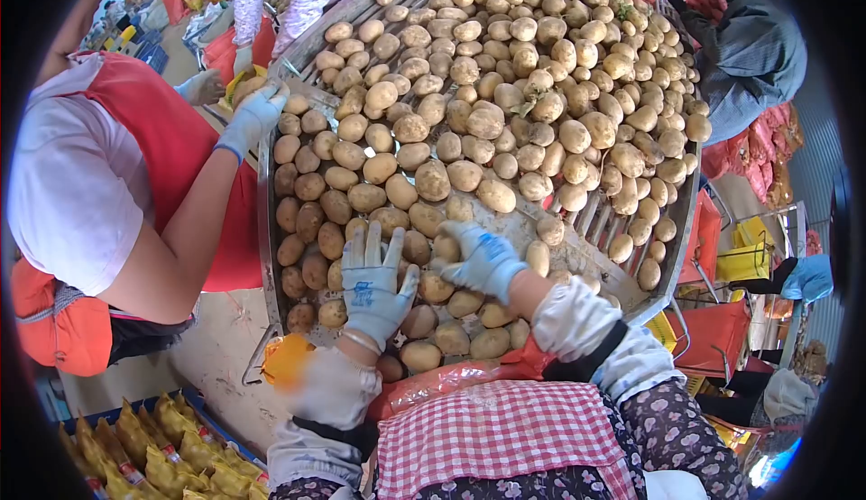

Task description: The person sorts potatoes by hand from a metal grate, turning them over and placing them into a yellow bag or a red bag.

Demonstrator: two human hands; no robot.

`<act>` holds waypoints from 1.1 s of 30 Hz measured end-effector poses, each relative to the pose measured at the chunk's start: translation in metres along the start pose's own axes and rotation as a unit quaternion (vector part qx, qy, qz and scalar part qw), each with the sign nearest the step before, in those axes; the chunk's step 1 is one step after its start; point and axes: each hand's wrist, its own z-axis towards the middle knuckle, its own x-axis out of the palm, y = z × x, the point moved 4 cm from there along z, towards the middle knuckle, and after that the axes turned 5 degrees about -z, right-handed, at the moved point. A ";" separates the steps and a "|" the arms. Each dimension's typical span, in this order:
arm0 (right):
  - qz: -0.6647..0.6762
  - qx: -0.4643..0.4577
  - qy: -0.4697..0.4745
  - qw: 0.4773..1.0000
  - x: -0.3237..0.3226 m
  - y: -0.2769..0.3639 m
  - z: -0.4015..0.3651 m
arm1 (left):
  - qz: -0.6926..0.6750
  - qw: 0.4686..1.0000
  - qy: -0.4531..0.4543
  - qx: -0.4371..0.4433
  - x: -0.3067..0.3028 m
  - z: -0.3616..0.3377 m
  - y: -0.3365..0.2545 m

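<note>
Many potatoes (487, 121) cover a metal sorting table (532, 222) in front of me. My left hand (374, 291), in a white and blue glove, lies over the potatoes near the table's near left part, its fingers spread and nothing held. To its right, my right hand (483, 258), in a similar glove, reaches leftward with fingers curved over a potato (446, 247) among the others. Whether the fingers grip that potato is hard to tell. Both forearms wear light sleeve covers with dark bands.
At the left a co-worker in a red apron (153, 130) holds something over the table's edge. Other people stand at the far side and right. Yellow bags fill a blue crate (212, 428) at lower left. Red and yellow containers (744, 252) are at the right.
</note>
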 end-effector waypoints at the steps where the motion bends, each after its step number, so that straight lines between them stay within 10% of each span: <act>1: -0.083 -0.027 0.023 0.996 0.016 0.004 0.003 | 0.026 1.000 0.012 0.001 0.009 -0.004 0.004; 6: -0.159 -0.056 0.166 0.972 0.030 0.014 -0.019 | -0.034 0.994 0.098 -0.028 0.000 -0.050 0.006; 8: -0.137 -0.078 0.158 0.975 0.029 0.007 -0.025 | -0.191 0.919 0.263 -0.225 -0.010 -0.059 0.016; 11: -0.034 -0.102 0.111 0.988 0.028 -0.022 -0.028 | -0.169 0.954 0.179 -0.170 -0.034 -0.033 0.036; 13: 0.529 0.089 0.098 0.838 0.025 -0.049 -0.030 | -0.024 0.997 -0.033 -0.064 -0.035 -0.006 0.044; 14: 0.528 0.092 0.097 0.839 0.022 -0.050 -0.031 | -0.027 0.997 -0.033 -0.064 -0.023 0.005 0.051; 16: 0.804 0.066 0.066 0.588 0.006 -0.049 -0.031 | 0.090 0.991 -0.074 -0.066 -0.007 0.026 0.054; 19: 0.830 0.044 0.086 0.550 -0.010 -0.047 -0.040 | 0.003 0.997 0.043 -0.062 0.017 0.022 0.014; 20: 0.878 0.046 0.116 0.461 -0.012 -0.052 -0.044 | 0.024 0.998 0.047 0.017 0.007 0.014 -0.004; 23: 0.884 0.044 0.091 0.457 -0.027 -0.043 -0.056 | -0.076 0.943 0.316 -0.071 0.012 0.009 -0.021; 27: 0.860 -0.002 0.049 0.508 -0.015 -0.082 -0.048 | -0.049 0.993 0.090 0.051 0.032 0.070 -0.035; 33: 0.802 0.034 -0.055 0.594 -0.011 -0.110 -0.068 | 0.134 0.968 0.210 0.028 0.110 0.107 -0.054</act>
